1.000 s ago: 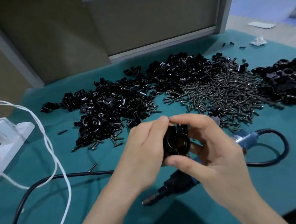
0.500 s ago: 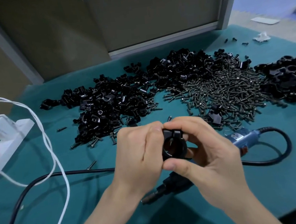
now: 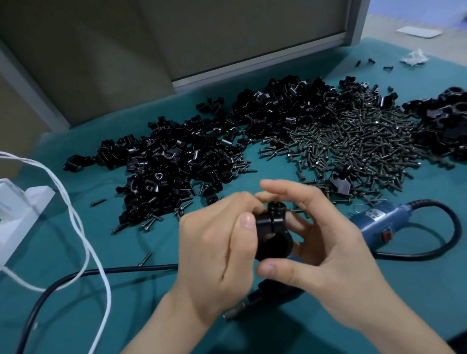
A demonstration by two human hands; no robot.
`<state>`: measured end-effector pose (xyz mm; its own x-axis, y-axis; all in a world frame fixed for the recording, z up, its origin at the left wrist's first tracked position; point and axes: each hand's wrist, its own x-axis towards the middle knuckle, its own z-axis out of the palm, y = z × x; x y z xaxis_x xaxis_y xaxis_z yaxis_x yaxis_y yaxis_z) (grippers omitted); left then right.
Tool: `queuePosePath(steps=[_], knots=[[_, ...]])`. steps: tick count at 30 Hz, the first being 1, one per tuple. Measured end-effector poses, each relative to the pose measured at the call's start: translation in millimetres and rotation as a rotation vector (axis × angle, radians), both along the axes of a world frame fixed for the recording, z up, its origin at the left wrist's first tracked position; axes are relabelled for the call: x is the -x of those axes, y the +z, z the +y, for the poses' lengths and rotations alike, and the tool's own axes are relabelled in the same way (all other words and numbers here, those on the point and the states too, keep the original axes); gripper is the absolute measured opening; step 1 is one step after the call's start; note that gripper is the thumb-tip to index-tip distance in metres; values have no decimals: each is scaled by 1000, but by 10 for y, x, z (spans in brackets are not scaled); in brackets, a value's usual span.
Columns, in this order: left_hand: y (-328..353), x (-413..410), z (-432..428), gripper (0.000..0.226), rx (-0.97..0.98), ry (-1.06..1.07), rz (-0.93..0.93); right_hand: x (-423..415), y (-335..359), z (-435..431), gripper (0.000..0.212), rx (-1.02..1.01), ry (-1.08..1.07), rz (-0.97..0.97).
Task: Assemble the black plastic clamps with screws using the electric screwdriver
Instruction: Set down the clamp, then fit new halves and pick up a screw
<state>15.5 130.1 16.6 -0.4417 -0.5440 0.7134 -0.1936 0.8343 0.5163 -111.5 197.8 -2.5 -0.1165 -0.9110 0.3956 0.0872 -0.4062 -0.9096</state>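
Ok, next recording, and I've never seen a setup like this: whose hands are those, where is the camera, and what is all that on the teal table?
No machine here: a person works bare-handed, and the single picture comes from a camera worn on their head, looking down. The left hand and right hand together hold one black plastic ring-shaped clamp above the teal-covered table. On it lie a heap of loose black clamp pieces, a spread of small dark metal screws, another heap of black clamps at far right, the blue corded electric screwdriver lying unused beneath the hands, and a white power strip.
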Motion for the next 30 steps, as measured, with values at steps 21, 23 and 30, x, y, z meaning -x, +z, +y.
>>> queuePosePath(steps=[21, 23, 30], knots=[[24, 88, 91, 25, -334, 97, 37, 78, 22, 53, 26, 48, -201, 187], [27, 74, 117, 23, -400, 23, 46, 93, 29, 50, 27, 26, -214, 158], [-45, 111, 173, 15, -762, -192, 201, 53, 61, 45, 23, 18, -321, 175]])
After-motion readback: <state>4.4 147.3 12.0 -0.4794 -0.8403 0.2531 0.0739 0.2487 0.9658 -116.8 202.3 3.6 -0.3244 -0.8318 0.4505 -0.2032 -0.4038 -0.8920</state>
